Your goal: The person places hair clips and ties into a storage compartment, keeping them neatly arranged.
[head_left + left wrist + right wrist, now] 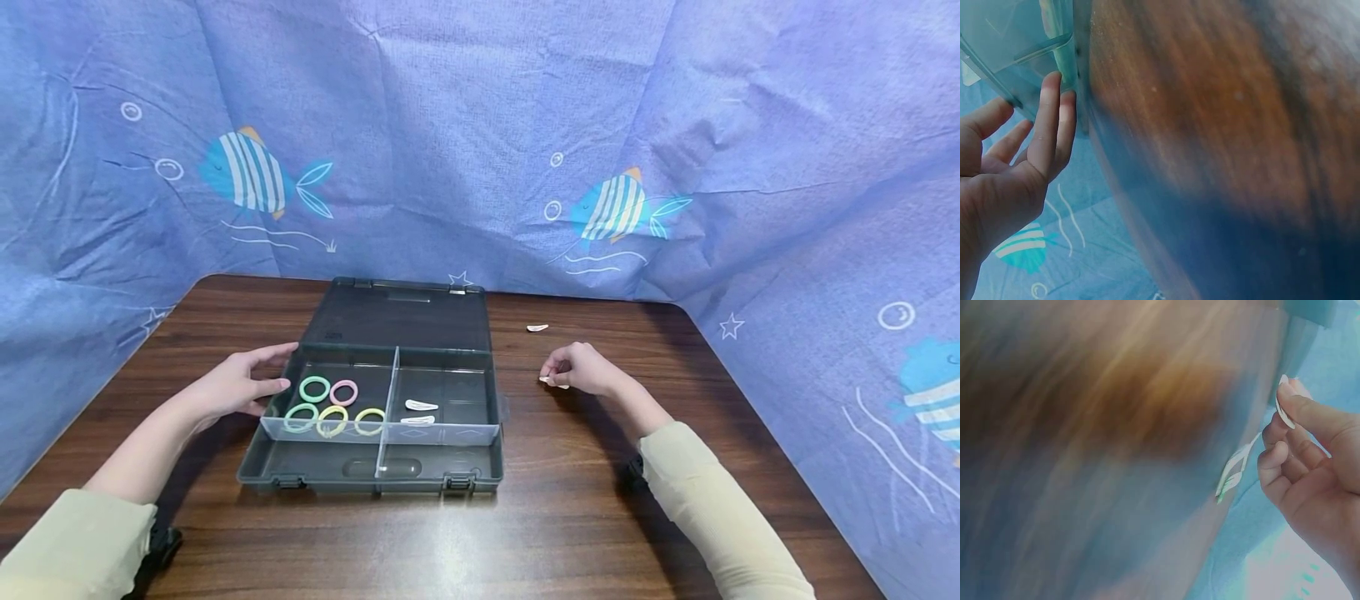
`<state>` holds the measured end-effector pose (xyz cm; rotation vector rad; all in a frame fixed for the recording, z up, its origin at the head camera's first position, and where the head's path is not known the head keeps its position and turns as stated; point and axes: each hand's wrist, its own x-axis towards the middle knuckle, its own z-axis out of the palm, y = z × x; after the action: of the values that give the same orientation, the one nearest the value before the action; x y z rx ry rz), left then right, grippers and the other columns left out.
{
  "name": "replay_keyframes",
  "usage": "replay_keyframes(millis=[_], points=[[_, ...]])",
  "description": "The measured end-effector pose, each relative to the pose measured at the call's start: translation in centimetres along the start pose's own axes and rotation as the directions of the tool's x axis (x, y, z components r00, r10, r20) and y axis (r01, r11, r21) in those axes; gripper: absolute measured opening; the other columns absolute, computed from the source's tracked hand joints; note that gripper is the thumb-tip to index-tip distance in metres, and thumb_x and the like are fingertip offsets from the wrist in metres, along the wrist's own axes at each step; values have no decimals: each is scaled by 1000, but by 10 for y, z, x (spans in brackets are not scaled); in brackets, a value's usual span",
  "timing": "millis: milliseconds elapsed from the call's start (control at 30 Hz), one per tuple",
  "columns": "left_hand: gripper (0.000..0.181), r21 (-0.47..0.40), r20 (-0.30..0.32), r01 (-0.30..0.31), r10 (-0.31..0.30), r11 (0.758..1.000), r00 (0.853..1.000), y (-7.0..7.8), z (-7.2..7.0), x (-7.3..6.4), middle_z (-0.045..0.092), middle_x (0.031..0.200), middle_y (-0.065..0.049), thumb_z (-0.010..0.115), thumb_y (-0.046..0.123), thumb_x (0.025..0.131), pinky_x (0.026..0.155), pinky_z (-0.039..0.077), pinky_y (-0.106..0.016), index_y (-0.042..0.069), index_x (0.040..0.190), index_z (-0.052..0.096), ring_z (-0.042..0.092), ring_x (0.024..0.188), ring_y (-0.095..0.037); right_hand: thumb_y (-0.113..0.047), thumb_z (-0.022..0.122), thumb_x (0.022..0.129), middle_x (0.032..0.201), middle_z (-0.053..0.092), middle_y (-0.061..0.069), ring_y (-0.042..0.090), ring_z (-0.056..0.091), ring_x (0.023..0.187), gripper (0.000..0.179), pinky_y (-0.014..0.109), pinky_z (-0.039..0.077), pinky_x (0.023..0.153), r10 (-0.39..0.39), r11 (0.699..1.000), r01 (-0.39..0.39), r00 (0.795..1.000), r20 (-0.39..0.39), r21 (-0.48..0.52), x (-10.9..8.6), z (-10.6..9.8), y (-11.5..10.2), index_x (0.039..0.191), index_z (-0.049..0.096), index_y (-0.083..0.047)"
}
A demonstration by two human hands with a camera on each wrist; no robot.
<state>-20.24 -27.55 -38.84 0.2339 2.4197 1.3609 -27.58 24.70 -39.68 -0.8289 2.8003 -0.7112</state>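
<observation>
A dark translucent plastic organizer box lies on the table with its lid folded back. Green, pink and yellow rings resembling hair ties are in its back left compartment. Two white snap hair clips lie in the back right one. My left hand touches the box's left side with its fingers extended; in the left wrist view its fingertips meet the box wall. To the right of the box, my right hand pinches a white hair clip between thumb and fingers, low over the table.
Another white hair clip lies on the table behind my right hand. Blue cloth printed with fish hangs behind and beside the wooden table. Low dividers split the box into compartments.
</observation>
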Motion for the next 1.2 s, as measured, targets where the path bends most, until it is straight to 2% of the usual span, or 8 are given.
replay_keyframes(millis=[400, 900, 1200], points=[[69, 7, 0, 4, -4, 1000, 1000, 3, 1, -1, 24, 142, -34, 55, 16, 96, 73, 57, -42, 4, 151, 16, 57, 107, -38, -11, 73, 81, 71, 67, -8, 4, 53, 62, 4, 21, 43, 59, -27, 1000, 28, 998, -54, 12, 1, -12, -26, 84, 72, -11], [70, 4, 2, 9, -9, 1000, 1000, 2, 1, -1, 24, 143, -35, 56, 17, 96, 74, 57, -42, 4, 151, 15, 56, 110, -40, -8, 71, 83, 75, 68, -6, 4, 55, 62, 5, 19, 44, 55, -70, 993, 79, 993, -99, 90, 8, -20, -60, 86, 72, -11], [69, 4, -1, 9, -9, 1000, 1000, 1, 0, 0, 24, 142, -34, 56, 17, 96, 73, 57, -42, 4, 151, 16, 57, 109, -38, -8, 72, 83, 74, 69, 3, 7, 56, 61, 5, 20, 45, 54, -126, 978, 149, 980, -151, 148, 15, -20, -81, 88, 72, -11]])
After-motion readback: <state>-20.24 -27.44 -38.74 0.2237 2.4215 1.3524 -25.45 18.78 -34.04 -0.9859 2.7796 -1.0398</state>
